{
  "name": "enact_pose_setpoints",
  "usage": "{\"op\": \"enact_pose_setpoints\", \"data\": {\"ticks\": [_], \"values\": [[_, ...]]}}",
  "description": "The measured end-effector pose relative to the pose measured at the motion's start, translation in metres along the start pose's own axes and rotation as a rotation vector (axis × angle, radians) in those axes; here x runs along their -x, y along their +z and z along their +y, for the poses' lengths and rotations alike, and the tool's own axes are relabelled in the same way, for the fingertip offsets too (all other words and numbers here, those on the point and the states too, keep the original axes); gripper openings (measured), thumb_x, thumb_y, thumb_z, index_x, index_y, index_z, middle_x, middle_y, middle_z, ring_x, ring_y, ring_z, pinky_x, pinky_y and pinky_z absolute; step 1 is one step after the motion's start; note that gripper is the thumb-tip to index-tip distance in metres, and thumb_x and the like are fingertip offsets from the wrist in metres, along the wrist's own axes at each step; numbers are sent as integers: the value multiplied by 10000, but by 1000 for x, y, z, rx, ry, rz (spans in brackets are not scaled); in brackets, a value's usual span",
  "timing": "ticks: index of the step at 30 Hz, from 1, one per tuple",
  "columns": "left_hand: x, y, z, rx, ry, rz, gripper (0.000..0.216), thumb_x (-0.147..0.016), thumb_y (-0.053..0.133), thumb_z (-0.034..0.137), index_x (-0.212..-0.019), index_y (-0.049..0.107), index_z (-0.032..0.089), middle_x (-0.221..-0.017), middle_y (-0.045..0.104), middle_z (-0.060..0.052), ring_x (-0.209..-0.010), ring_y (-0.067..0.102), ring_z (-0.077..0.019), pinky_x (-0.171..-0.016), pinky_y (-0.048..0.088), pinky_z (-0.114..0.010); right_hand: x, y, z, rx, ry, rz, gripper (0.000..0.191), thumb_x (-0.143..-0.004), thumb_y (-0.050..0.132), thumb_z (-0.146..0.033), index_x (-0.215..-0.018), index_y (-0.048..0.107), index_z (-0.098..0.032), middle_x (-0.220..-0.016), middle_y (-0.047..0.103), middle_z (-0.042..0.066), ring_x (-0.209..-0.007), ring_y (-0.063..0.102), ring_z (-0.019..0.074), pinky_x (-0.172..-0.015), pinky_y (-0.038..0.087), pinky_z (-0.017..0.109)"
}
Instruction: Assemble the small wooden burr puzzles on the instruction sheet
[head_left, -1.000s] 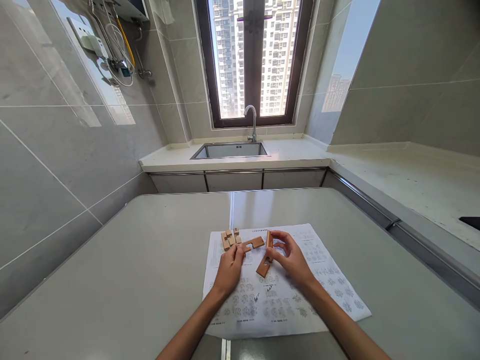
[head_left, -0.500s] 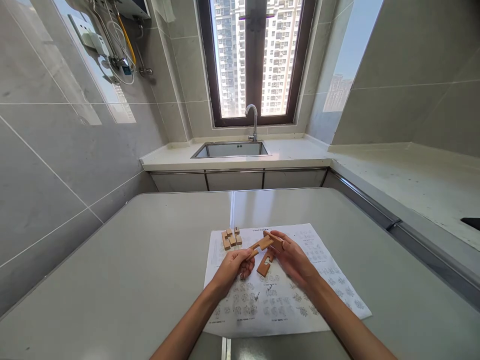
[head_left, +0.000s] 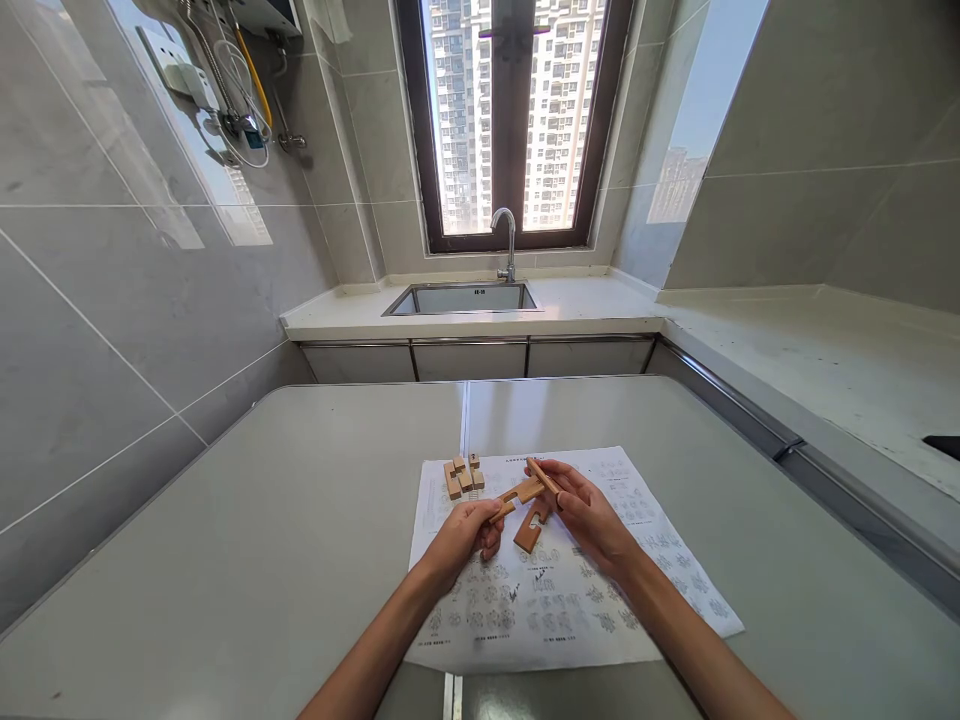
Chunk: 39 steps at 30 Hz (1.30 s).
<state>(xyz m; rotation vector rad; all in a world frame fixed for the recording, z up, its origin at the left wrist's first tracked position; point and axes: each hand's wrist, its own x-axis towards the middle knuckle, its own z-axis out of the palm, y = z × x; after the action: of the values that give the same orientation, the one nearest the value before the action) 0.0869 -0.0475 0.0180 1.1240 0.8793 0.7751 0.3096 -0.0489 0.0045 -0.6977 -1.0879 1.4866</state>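
Observation:
Over a printed sheet (head_left: 555, 650), my left hand (head_left: 469, 538) pinches a notched wooden puzzle piece (head_left: 530, 490) near one end. My right hand (head_left: 592, 512) grips a second wooden puzzle piece (head_left: 541, 475), seen nearly edge-on, with the fingers covering its lower part. The far end of the notched piece meets or overlaps this second piece; whether they interlock I cannot tell. Below them, a third wooden puzzle piece (head_left: 527, 536) with a cut-out lies flat on the paper, its upper end close to my right fingers.
Several small wooden blocks (head_left: 465, 480) are grouped at the sheet's upper left. The sheet lies on a glossy grey table (head_left: 300, 540) with a seam down its middle. Beyond the table are a counter (head_left: 337, 318), a sink (head_left: 465, 313) and a faucet (head_left: 510, 245).
The piece in my right hand has turned from showing its broad side to nearly edge-on. My right fingers have shifted around it. The left hand has barely moved.

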Motion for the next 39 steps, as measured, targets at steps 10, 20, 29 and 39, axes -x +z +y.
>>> {"op": "enact_pose_setpoints", "data": {"ticks": [10,20,29,39], "values": [[2,-6,1,19,18,25,443,-923,592,522,-646,491,192,-530,399,59,-483,359,-97,-505,278,-258,2,3,-6,107,-39,5,524,-728,917,-475,-1176,711,-299,-1511,576,103,-1407,510,384,-1144,445,580],[3,-9,2,57,3,-16,460,-907,622,542,-655,437,205,-555,347,77,-484,319,-83,-490,237,-255,2,1,-7,83,39,-55,579,-712,926,-483,-1208,694,-294,-1502,597,89,-1445,486,352,-1181,433,542],[2,-8,-1,9,26,21,482,-907,610,592,-666,431,214,-561,359,73,-478,332,-88,-473,261,-251,4,6,-7,89,29,-38,587,-721,928,-449,-1238,681,-318,-1539,557,72,-1408,528,360,-1160,452,567],[8,-6,9,-46,42,-103,485,-951,541,550,-625,392,223,-551,338,64,-488,364,-107,-522,303,-278,5,8,-15,108,24,-106,665,-689,934,-511,-1267,674,-312,-1511,584,89,-1435,499,347,-1205,390,564]]}}
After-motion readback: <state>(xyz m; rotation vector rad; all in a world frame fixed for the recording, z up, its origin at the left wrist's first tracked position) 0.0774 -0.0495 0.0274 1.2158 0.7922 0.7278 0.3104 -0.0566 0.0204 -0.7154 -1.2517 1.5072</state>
